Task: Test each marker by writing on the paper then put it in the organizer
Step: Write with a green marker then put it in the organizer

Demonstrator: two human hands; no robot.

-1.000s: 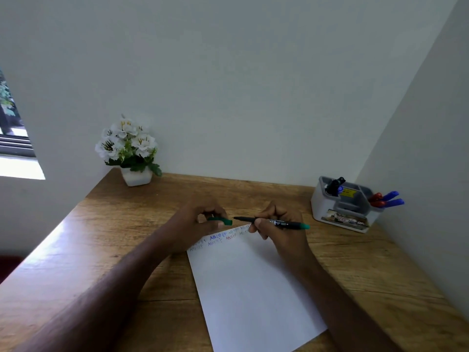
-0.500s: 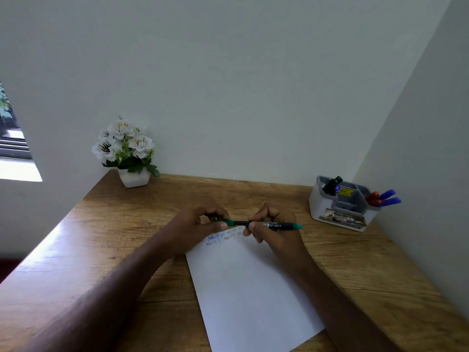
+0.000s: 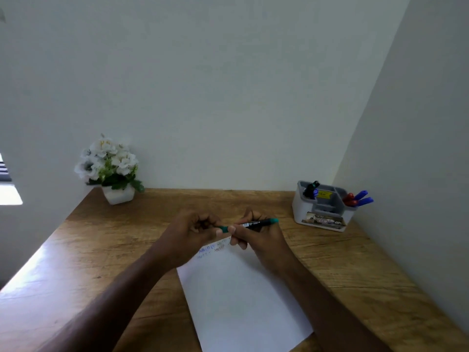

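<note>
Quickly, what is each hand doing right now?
Left hand: closed on the green cap.
Right hand: closed around the marker barrel.

My desk (image 3: 106, 252) is a wooden top with a visible grain, set into a corner between pale walls. Directly on it, the sheet of paper (image 3: 241, 301) lies in front of me, angled, with a few lines of coloured writing at its far end. Far left of the paper, against the back wall, stands a small white pot of white flowers (image 3: 111, 171). Far right of the paper, in the corner, sits the grey organizer (image 3: 322, 207).
</note>
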